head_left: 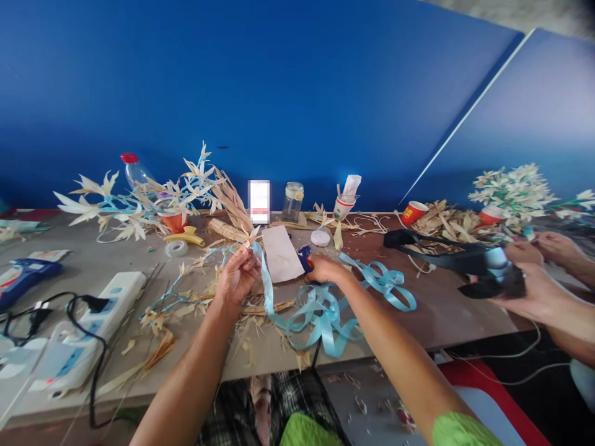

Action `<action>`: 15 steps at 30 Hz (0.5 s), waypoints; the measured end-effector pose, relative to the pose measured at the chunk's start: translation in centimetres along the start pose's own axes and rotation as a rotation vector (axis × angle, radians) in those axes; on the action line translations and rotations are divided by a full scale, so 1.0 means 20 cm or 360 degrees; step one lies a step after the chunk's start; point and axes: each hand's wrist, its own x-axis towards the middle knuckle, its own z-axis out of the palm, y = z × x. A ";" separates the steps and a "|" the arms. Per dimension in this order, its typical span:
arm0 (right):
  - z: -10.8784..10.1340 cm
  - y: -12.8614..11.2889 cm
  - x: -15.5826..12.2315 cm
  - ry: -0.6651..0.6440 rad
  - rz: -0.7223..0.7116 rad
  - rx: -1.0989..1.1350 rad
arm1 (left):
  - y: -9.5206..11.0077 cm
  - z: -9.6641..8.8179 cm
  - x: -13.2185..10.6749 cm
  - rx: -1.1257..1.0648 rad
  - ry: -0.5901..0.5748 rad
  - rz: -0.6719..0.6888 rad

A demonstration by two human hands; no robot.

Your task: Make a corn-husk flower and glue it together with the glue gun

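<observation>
My left hand [239, 274] is closed, pinching a small pale corn-husk flower [251, 238] by its base together with the end of a light blue ribbon [264, 279]. From there the ribbon hangs to the table and runs into loose loops [325, 316] in front of me. My right hand [324, 270] reaches over those loops and is closed on a dark blue tool [305, 257], whose handles look like scissors; its blades cannot be made out. A sheet of white paper [281, 254] lies between my hands.
Husk-flower branches [171, 291] and husk scraps lie left of centre. Nearby are a tape roll [176, 248], a power strip [106, 322] with cords and a blue glue gun [30, 275]. A glass jar [293, 201] stands at the back. A co-worker's hands [534, 272] are at right.
</observation>
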 end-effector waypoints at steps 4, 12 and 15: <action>-0.06 0.08 0.00 0.0096 0.0010 0.0647 | 0.00 0.01 -0.01 -0.0002 -0.0006 0.0029; -0.26 0.12 -0.12 0.0405 -0.0292 0.2612 | 0.00 0.01 0.00 0.0007 0.0005 0.0013; -0.32 0.06 -0.16 0.0455 -0.0628 0.2666 | 0.00 0.01 0.00 0.0001 0.0009 -0.0004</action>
